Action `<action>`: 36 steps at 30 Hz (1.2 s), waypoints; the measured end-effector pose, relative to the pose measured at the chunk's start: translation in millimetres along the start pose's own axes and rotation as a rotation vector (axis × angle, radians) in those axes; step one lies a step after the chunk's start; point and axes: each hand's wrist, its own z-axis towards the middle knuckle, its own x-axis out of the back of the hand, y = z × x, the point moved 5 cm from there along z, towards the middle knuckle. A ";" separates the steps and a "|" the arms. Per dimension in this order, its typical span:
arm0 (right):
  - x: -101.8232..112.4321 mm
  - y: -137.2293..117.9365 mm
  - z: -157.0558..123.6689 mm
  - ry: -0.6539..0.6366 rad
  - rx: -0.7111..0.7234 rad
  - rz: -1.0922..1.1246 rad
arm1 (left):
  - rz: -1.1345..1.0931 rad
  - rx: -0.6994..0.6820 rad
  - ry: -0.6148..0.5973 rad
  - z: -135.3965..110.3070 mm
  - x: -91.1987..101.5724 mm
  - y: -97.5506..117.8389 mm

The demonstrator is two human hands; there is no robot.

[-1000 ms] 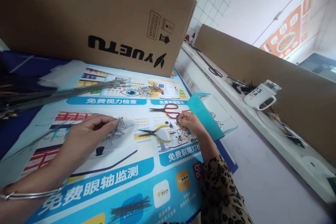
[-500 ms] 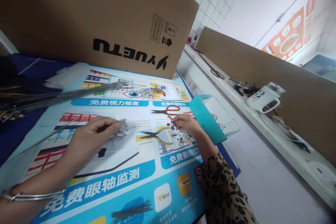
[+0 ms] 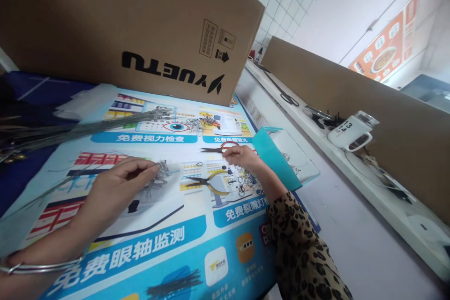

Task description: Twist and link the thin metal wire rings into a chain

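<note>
My left hand [image 3: 117, 190] is closed in a pinch on a bunch of bent wire pieces [image 3: 162, 172], thin and grey, spreading out past the fingertips. To its right, my right hand [image 3: 242, 157] has fingers drawn together over the red handles of the scissors [image 3: 213, 150]; anything between the fingertips is too small to make out. Just below lie yellow-handled pliers [image 3: 214, 183], jaws pointing left. Small dark wire loops [image 3: 242, 183] are scattered under my right wrist. One separate little loop [image 3: 199, 164] shows between the scissors and the pliers.
Long wires [image 3: 105, 124] stretch in from the left, and short dark wires [image 3: 174, 285] lie at the front. A big cardboard box [image 3: 158, 23] stands at the back. Beside my right forearm is a teal-flapped box [image 3: 276, 157]; a white mug [image 3: 349, 132] sits on the ledge.
My right hand has shifted slightly left and up, now covering part of the scissor handles. A small loop appears left of it. My left hand keeps its pinch on the wires.
</note>
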 end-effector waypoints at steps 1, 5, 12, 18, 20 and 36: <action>2.7 -0.4 -1.5 0.001 0.008 -0.005 | 0.002 0.006 0.001 0.3 -0.2 -1.7; 11.7 -2.5 -9.2 -0.019 0.033 -0.055 | -0.004 0.040 0.000 0.6 -1.1 -5.4; 11.0 -4.2 -16.8 -0.106 0.040 -0.282 | 0.005 0.061 -0.010 -2.0 1.3 2.9; 34.1 0.6 -45.6 -0.114 -0.016 -0.616 | 0.046 0.087 -0.007 -1.6 0.4 0.3; 40.4 4.1 -63.7 -0.142 -0.044 -0.706 | 0.065 0.093 -0.007 -1.9 0.8 -0.7; 7.0 8.7 -113.6 -0.070 -0.012 -0.983 | 0.099 0.095 0.015 -2.3 4.1 -1.5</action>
